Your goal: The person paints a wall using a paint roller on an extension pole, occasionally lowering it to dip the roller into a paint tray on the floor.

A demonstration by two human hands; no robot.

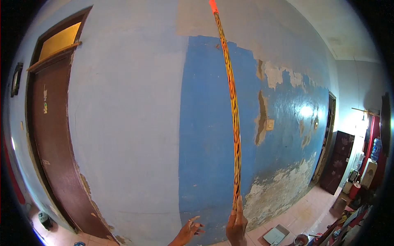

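Note:
A long pole (233,102) with an orange, yellow and black striped pattern rises in front of the wall, its orange tip at the top edge of the view. Around its lower end my right hand (237,224) is closed. To the left of the pole, my left hand (191,230) holds nothing, with its fingers apart. Behind both hands the wall has a pale area (127,115) on the left and a bright blue area (207,123) in the middle, with peeling patches further right.
At the left is a brown door (55,135). A light switch (269,124) sits on the blue wall. On the tiled floor at the lower right lies a tray (276,235), near a round container (301,240). A dark refrigerator (337,162) stands further back.

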